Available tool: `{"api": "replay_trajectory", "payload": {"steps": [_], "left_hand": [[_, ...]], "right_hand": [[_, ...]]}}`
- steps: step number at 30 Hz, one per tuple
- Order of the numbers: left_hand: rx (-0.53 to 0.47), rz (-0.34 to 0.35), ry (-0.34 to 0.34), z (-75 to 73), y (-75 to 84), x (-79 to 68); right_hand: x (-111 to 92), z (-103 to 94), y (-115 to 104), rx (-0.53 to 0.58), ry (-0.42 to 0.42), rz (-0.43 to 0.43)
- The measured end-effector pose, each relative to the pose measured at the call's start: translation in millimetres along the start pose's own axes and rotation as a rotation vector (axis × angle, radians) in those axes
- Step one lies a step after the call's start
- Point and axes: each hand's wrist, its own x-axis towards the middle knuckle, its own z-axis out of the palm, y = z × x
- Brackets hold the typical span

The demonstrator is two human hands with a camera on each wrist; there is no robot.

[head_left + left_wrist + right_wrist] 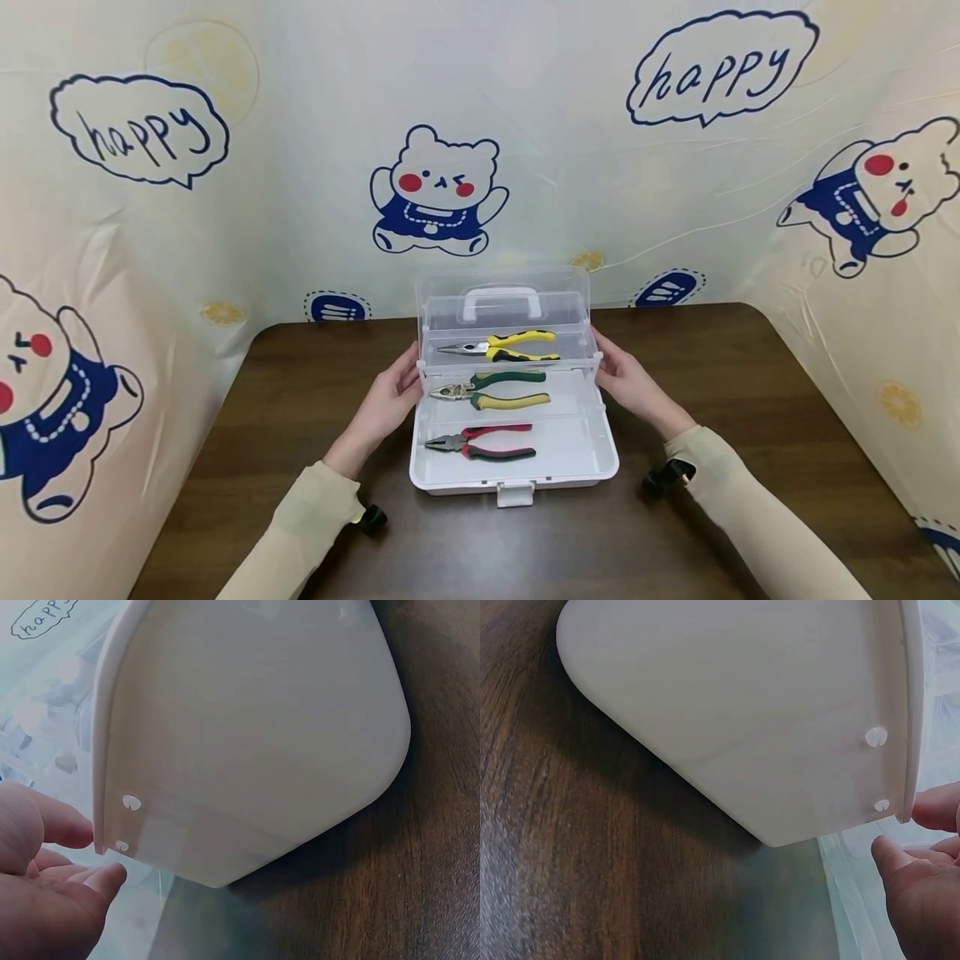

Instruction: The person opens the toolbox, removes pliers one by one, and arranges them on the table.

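A white toolbox [517, 477] stands on the table with its clear lid [502, 279] raised at the back. Needle-nose pliers with yellow and black handles [522, 337] lie highest, in a clear tray. Below them are pliers with green and pale yellow handles [510, 402]. Lowest, in the white base, lie red and black handled pliers [498, 454]. My left hand [390, 396] holds the box's back left corner, thumb at the rim and fingers behind it. Likewise, my right hand [630, 382] grips the back right corner. Some fingertips are hidden in the head view.
The box rests on a dark wooden table [300, 400]. Behind and beside it hangs a pale curtain [555, 167] printed with bears and speech bubbles. A white latch [516, 496] sticks out at the box's front, and a white handle [501, 304] shows at the back.
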Motion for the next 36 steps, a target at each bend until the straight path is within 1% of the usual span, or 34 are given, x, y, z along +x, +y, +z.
{"api": "replay_trajectory", "payload": {"steps": [3,7,10,14,17,23,28,36], "left_hand": [[-0.006,-0.018,-0.004,-0.2,-0.9,-1.6],[-0.033,-0.050,-0.014,-1.8,-3.3,-2.9],[-0.072,-0.074,-0.035,-3.7,-5.8,-3.2],[-0.096,-0.108,-0.059,-6.3,-8.4,-3.5],[-0.107,-0.126,-0.071,-7.2,-8.6,-3.7],[-0.121,-0.123,-0.089,-6.9,-6.0,-3.9],[-0.118,-0.122,-0.098,-5.7,-4.4,-4.2],[-0.099,-0.137,-0.105,-5.8,-7.9,-3.1]], "right_hand": [[-1,-0.3,1,0.024,-0.019,0.007],[-1,-1.0,4,0.084,-0.047,0.011],[-1,-1.6,8,0.128,-0.067,0.003],[0,-2.4,11,0.148,-0.077,0.001],[0,-3.1,12,0.151,-0.076,0.007],[1,-5.2,13,0.131,-0.085,0.015],[0,-7.0,11,0.105,-0.092,0.057],[-2,-8.2,12,0.045,-0.100,0.101]]}}
